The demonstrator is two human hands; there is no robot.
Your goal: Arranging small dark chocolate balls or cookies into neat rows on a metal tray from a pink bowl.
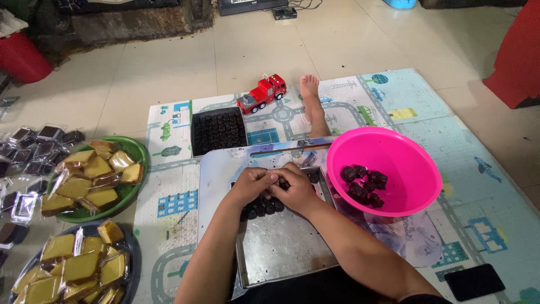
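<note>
A road-print play mat [394, 107] covers the tiled floor. On it a metal tray [281, 247] holds dark round sweets [264, 208] at its far end. A pink bowl [388, 169] with more sits just right. Left hand [251, 184] and right hand [292, 188] meet, fingers curled around one sweet; gentle, even pressure seems best for shaping it.

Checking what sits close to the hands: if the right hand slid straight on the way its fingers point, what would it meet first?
The right hand points left, so it would meet the left hand first; they already seem to touch above the dark pieces on the metal tray.
</note>
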